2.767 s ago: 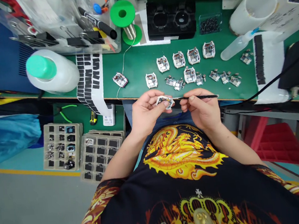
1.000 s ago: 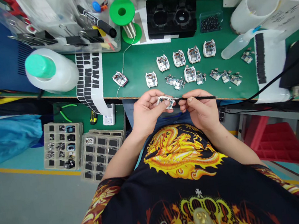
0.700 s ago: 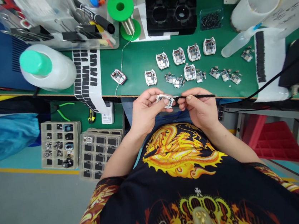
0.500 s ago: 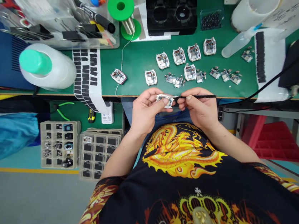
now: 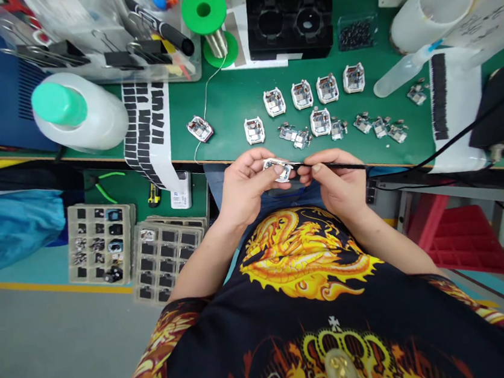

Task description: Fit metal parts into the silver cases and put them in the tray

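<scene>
In front of my chest, just off the bench edge, my left hand grips a small white watch case with electronics inside, its thumb pressing on the case. My right hand pinches slim black tweezers between thumb and fingers. The tips reach the right side of the case; exactly what they touch is too small to tell. Beyond my hands, several similar white cases with boards lie in loose rows. Small loose circuit boards lie among them and to the right.
A solder wire spool, a capped white bottle and strips of black pieces stand to the left. At the back are a black fixture and a screw tray. Compartment boxes sit lower left; a black cable runs right.
The tweezers have shifted very slightly in my right hand, their rear end sitting a little lower. My left hand keeps the watch case in nearly the same place.
</scene>
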### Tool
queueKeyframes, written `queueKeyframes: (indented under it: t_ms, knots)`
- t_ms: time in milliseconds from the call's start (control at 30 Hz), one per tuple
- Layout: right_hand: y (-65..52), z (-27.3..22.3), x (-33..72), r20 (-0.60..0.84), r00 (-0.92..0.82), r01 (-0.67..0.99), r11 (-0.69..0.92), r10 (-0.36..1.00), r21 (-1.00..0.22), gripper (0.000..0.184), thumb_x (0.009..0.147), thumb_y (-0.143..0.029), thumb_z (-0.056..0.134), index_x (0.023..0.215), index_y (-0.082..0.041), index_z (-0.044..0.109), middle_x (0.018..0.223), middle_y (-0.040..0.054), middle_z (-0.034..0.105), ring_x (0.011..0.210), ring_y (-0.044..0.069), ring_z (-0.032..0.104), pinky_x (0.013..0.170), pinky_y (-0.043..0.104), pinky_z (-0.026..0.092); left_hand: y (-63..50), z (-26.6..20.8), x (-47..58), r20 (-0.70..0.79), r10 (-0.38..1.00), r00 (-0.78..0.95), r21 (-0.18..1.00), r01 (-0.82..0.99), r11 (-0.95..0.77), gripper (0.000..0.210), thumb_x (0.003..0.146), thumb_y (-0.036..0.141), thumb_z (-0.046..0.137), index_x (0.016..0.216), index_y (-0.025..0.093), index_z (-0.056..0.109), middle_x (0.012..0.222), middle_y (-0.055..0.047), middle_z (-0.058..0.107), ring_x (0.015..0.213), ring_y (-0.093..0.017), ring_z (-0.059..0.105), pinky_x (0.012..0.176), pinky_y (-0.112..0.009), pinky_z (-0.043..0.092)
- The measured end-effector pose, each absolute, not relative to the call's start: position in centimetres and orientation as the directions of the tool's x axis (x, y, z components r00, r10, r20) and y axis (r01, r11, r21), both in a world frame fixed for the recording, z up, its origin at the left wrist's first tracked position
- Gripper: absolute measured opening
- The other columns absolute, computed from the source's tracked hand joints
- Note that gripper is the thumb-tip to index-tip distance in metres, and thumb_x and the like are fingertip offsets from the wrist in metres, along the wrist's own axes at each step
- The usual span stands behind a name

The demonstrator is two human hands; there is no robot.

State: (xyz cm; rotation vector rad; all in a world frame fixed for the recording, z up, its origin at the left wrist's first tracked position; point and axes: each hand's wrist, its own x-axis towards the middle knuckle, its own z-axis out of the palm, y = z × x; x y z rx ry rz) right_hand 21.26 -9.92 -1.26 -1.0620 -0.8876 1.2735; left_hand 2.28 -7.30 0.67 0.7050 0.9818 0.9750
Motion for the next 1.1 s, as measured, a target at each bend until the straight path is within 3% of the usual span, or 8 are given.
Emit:
queueKeyframes:
  t_ms: [533,1100]
  knots:
    - [-10.17,-1.21,21.18,0.048,0.096,-0.233,0.070,0.994,-0.970,0.006,0.096,-0.031,0.086,0.102,-0.030,0.086,0.093,-0.0012,0.085,0.074,0.013,0.080,0.066,0.026,0.068,-7.46,0.60,1.99,-0.357,0.909,0.215,0.837,-0.359,0.413,0.039,0.081,0.032,0.096,0.105,0.020,0.068,0.097,-0.001,0.083,0.083,-0.016,0.081,0.070,-0.028,0.073]
    - [-10.26,-1.09,20.98,0.059,0.105,-0.219,0.081,0.993,-0.972,0.009,0.094,-0.035,0.088,0.101,-0.029,0.086,0.094,-0.0004,0.083,0.077,0.015,0.081,0.068,0.027,0.070,-7.58,0.55,1.82,-0.342,0.912,0.228,0.836,-0.370,0.406,0.038,0.082,0.031,0.096,0.107,0.019,0.069,0.098,-0.002,0.083,0.084,-0.017,0.082,0.071,-0.029,0.073]
